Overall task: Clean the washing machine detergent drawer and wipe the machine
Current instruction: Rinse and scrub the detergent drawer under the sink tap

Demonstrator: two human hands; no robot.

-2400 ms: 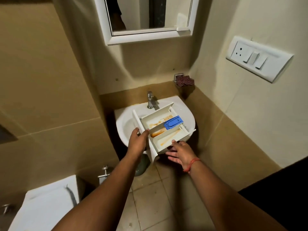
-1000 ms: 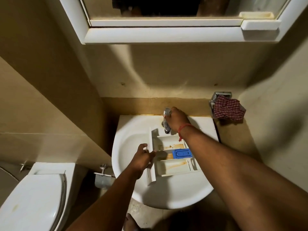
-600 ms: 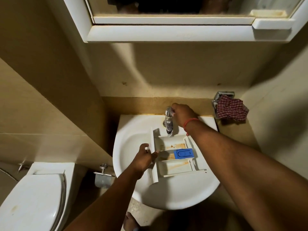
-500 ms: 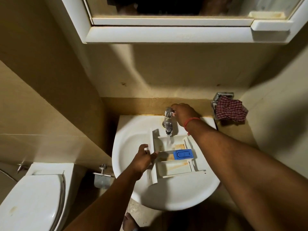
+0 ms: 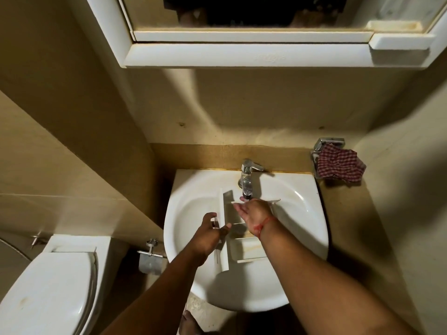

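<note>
The white detergent drawer [image 5: 246,250] lies in the white washbasin [image 5: 302,228], its front panel standing on the left. Orange stains mark its near compartment. My left hand [image 5: 210,232] grips the front panel, thumb on the inner side. My right hand [image 5: 252,211] reaches into the far compartments under the chrome tap [image 5: 246,176], fingers stretched out, and hides the blue insert. A red thread sits on that wrist.
A red checked cloth [image 5: 339,166] hangs on a metal holder right of the basin. A white toilet [image 5: 48,291] stands at the lower left, with a metal fitting [image 5: 150,259] beside it. A mirror cabinet [image 5: 249,54] juts out overhead. My bare foot [image 5: 189,322] shows under the basin.
My right hand has left the tap handle and come down into the drawer under the spout. My left hand keeps its hold on the front panel.
</note>
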